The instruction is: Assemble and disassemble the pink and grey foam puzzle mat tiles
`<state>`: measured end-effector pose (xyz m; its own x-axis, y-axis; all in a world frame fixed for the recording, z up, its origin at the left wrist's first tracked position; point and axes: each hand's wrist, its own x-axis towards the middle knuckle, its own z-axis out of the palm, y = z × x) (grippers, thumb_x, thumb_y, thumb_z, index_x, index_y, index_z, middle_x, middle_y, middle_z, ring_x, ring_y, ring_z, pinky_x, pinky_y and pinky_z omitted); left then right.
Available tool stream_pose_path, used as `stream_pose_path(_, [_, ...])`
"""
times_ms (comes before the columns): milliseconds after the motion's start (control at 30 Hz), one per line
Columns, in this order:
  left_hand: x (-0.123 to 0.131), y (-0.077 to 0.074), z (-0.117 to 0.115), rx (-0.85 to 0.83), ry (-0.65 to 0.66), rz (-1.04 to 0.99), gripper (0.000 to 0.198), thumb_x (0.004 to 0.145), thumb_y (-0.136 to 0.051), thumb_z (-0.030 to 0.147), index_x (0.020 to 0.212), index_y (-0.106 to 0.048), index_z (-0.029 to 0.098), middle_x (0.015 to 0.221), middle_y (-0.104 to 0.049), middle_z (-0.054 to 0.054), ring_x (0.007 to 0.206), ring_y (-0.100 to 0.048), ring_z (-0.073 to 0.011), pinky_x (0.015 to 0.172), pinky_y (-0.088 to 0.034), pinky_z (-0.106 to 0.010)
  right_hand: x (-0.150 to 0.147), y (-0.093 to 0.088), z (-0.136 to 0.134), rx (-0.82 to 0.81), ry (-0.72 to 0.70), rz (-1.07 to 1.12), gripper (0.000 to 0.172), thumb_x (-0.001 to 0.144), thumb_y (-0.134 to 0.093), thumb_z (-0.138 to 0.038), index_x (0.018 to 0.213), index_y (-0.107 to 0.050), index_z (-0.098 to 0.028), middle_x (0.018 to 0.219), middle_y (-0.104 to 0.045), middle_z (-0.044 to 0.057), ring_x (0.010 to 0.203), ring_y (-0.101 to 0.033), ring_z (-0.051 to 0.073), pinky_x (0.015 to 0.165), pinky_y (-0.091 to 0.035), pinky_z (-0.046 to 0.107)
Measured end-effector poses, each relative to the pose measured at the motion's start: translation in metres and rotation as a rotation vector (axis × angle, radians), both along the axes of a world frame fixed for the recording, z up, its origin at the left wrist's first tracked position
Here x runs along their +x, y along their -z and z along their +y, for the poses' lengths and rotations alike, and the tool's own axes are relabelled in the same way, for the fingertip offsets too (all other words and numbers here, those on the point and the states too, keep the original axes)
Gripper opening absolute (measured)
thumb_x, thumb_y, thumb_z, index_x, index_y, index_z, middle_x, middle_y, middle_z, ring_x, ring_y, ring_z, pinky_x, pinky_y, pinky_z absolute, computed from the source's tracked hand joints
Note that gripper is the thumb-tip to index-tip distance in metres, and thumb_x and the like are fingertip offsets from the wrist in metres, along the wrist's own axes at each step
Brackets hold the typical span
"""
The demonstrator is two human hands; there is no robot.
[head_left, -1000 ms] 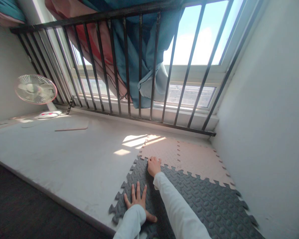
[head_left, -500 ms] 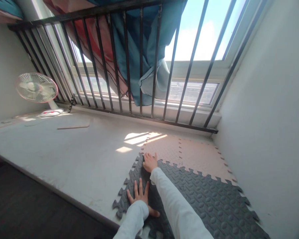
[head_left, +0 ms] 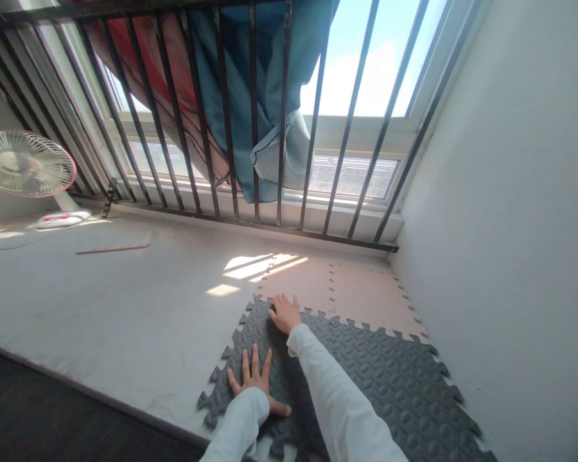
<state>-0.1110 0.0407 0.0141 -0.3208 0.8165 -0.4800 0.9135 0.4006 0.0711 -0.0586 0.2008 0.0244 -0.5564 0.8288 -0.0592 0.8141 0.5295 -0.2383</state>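
Observation:
Dark grey foam mat tiles [head_left: 366,372] with toothed edges lie on the pale ledge, against the right wall. My left hand [head_left: 255,382] rests flat near their left edge, fingers spread wide. Farther forward, my right hand [head_left: 286,313] presses on the grey foam close to its seam with the pink foam mat tiles [head_left: 366,295]. Its fingers are stretched out and it grips nothing. The pink tiles lie beyond the grey ones, toward the railing. Both of my forearms, in white sleeves, cover part of the grey foam.
A black metal railing [head_left: 231,221] runs along the window, with a blue and red curtain [head_left: 264,147] behind it. At the left stands a fan [head_left: 26,163]. A thin strip [head_left: 113,248] lies on the pale ledge [head_left: 139,314]. A white wall [head_left: 520,224] bounds the right side.
The view has shifted right, so everything appears farther left. Both hands stay on the grey foam in nearly the same places, still open.

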Motion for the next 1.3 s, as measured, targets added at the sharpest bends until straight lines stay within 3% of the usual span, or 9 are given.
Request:
stream_pose_path(100, [0.002, -0.011, -0.001, -0.030, 0.006, 0.022, 0.114, 0.041, -0.063, 0.057, 0.134, -0.001, 0.035, 0.145, 0.014, -0.004, 0.129, 0.019, -0.0327, 0.092, 0.008, -0.067, 0.044, -0.002, 0.005, 0.113, 0.303, -0.044, 0.059, 0.085, -0.024, -0.039, 0.135, -0.023, -0.008, 0.141, -0.021, 0.016, 0.131, -0.012, 0.024, 0.103, -0.003, 0.052])
stream_pose_path(200, [0.004, -0.018, -0.002, -0.053, 0.006, 0.038, 0.112, 0.043, -0.062, 0.056, 0.134, -0.001, 0.034, 0.145, 0.014, -0.004, 0.130, 0.017, -0.0320, 0.093, 0.005, -0.066, 0.089, -0.006, 0.017, 0.063, 0.501, -0.117, 0.062, 0.084, -0.027, -0.042, 0.134, -0.024, -0.004, 0.142, -0.017, 0.019, 0.130, -0.012, 0.027, 0.102, -0.006, 0.052])
stream_pose_path(367, [0.005, -0.021, -0.003, -0.062, 0.002, 0.069, 0.108, 0.045, -0.060, 0.054, 0.134, -0.003, 0.035, 0.145, 0.012, -0.001, 0.131, 0.015, -0.0302, 0.095, 0.003, -0.065, 0.127, -0.009, 0.031, -0.068, 0.409, -0.163, 0.059, 0.086, -0.024, -0.043, 0.133, -0.027, -0.008, 0.141, -0.023, 0.015, 0.130, -0.016, 0.022, 0.104, -0.008, 0.048])
stream_pose_path(533, [0.004, -0.018, -0.003, -0.055, 0.005, 0.091, 0.107, 0.045, -0.061, 0.053, 0.134, -0.004, 0.035, 0.146, 0.011, -0.001, 0.131, 0.014, -0.0309, 0.095, 0.004, -0.065, 0.127, -0.011, 0.032, -0.025, 0.378, -0.172, 0.060, 0.085, -0.025, -0.046, 0.129, -0.036, -0.006, 0.136, -0.032, 0.018, 0.128, -0.023, 0.023, 0.104, -0.006, 0.045])
stream_pose_path(733, [0.003, -0.009, -0.002, -0.039, -0.002, 0.114, 0.106, 0.045, -0.060, 0.052, 0.134, -0.006, 0.036, 0.146, 0.010, 0.000, 0.131, 0.014, -0.0302, 0.096, 0.001, -0.064, 0.125, -0.028, 0.049, -0.056, 0.347, -0.217, 0.053, 0.085, -0.025, -0.047, 0.110, -0.058, -0.014, 0.114, -0.056, 0.017, 0.113, -0.043, 0.024, 0.103, -0.004, 0.047])
stream_pose_path(933, [-0.001, 0.007, -0.005, 0.072, 0.004, 0.120, 0.102, 0.045, -0.061, 0.049, 0.133, -0.012, 0.037, 0.147, 0.005, -0.002, 0.132, 0.008, -0.0314, 0.095, -0.003, -0.064, 0.118, -0.014, 0.068, -0.040, 0.362, -0.170, 0.059, 0.082, -0.031, -0.044, 0.131, -0.032, -0.011, 0.139, -0.029, 0.014, 0.128, -0.023, 0.020, 0.104, -0.009, 0.045])
stream_pose_path(1067, [0.000, 0.005, -0.007, 0.069, 0.008, 0.132, 0.101, 0.045, -0.061, 0.047, 0.133, -0.012, 0.038, 0.147, 0.003, -0.002, 0.132, 0.006, -0.0304, 0.096, -0.004, -0.063, 0.119, -0.002, 0.071, -0.057, 0.361, -0.151, 0.064, 0.081, -0.032, -0.047, 0.133, -0.028, -0.010, 0.140, -0.026, 0.014, 0.130, -0.019, 0.021, 0.104, -0.006, 0.046])
stream_pose_path(1233, [-0.001, -0.002, -0.008, 0.057, 0.020, 0.132, 0.100, 0.047, -0.060, 0.048, 0.133, -0.011, 0.037, 0.146, 0.003, -0.002, 0.132, 0.006, -0.0307, 0.096, -0.003, -0.063, 0.125, -0.016, 0.083, -0.055, 0.346, -0.135, 0.051, 0.083, -0.028, -0.046, 0.113, -0.054, -0.013, 0.115, -0.057, 0.014, 0.111, -0.046, 0.022, 0.104, -0.003, 0.043])
stream_pose_path(1300, [-0.003, 0.000, -0.008, 0.044, 0.031, 0.130, 0.101, 0.046, -0.061, 0.048, 0.133, -0.011, 0.038, 0.147, 0.002, -0.001, 0.132, 0.006, -0.0315, 0.095, -0.004, -0.064, 0.126, -0.019, 0.092, -0.056, 0.362, -0.134, 0.049, 0.085, -0.027, -0.043, 0.113, -0.054, -0.014, 0.114, -0.057, 0.014, 0.109, -0.048, 0.020, 0.104, -0.003, 0.041])
